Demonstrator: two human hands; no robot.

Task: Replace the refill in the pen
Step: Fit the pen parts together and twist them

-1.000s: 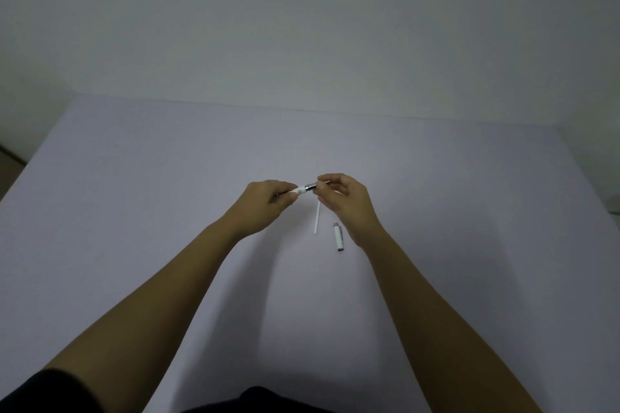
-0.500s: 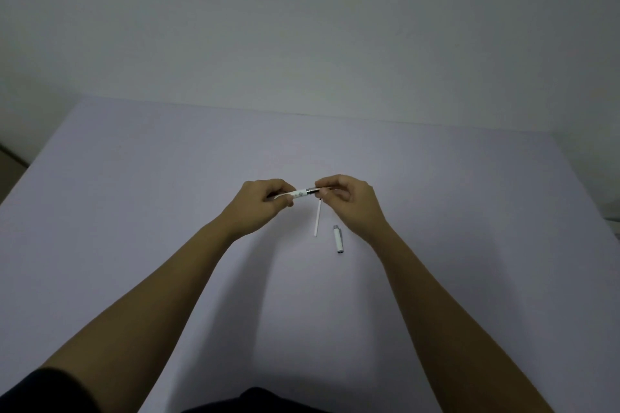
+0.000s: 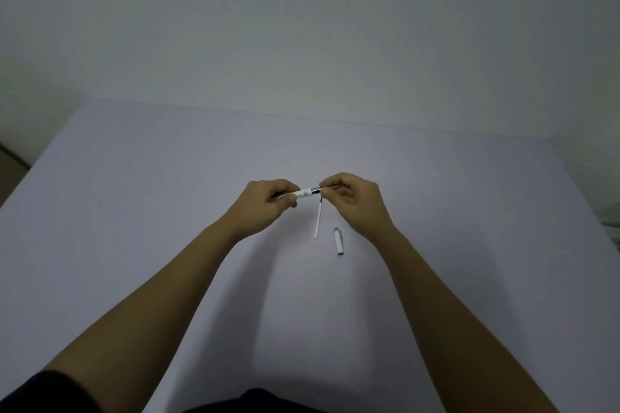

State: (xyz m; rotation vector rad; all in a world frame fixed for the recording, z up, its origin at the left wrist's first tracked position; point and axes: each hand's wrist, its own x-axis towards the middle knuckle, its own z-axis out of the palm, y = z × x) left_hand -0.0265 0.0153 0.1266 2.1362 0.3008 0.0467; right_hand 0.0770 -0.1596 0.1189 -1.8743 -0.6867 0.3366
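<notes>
pen barrel [image 3: 306, 193] gripped by left hand [image 3: 268, 203] | tip end pinched by right hand [image 3: 355, 199] | refill [image 3: 318, 221], cap [image 3: 339, 241] laid below hands on desk [image 3: 134, 211]

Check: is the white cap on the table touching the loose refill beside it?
Apart. The head view shows bare table between the cap and the refill.

The right hand [image 3: 357, 201] has drawn slightly away from the left hand [image 3: 265, 203]; more pen barrel [image 3: 307, 193] shows.
</notes>
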